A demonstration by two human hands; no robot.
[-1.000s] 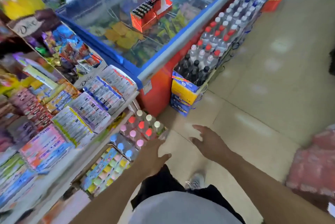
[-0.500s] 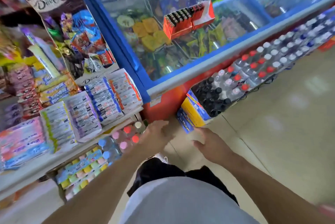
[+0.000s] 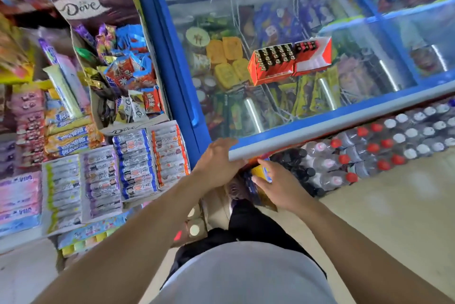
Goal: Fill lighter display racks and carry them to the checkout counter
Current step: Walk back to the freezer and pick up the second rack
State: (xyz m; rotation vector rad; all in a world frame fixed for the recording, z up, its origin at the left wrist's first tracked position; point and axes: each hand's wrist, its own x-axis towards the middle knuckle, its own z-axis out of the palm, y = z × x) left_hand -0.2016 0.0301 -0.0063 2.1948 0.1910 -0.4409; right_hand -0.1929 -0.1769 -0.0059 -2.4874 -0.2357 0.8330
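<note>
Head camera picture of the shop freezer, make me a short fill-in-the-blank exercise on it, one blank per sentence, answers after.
1. The red cardboard lighter box sits on the freezer's ____ lid.
2. The left hand rests at the corner of the blue chest freezer's grey front ____.
3. The brown chocolate display box reads ____.
4. The plastic bottles stand on the floor in ____ of the freezer.

Answers: glass; rail; Dove; front

Small shop, snack shelves [image 3: 103,156], glass-topped freezer [image 3: 283,32] of ice creams, packed bottled drinks [image 3: 384,148]
</note>
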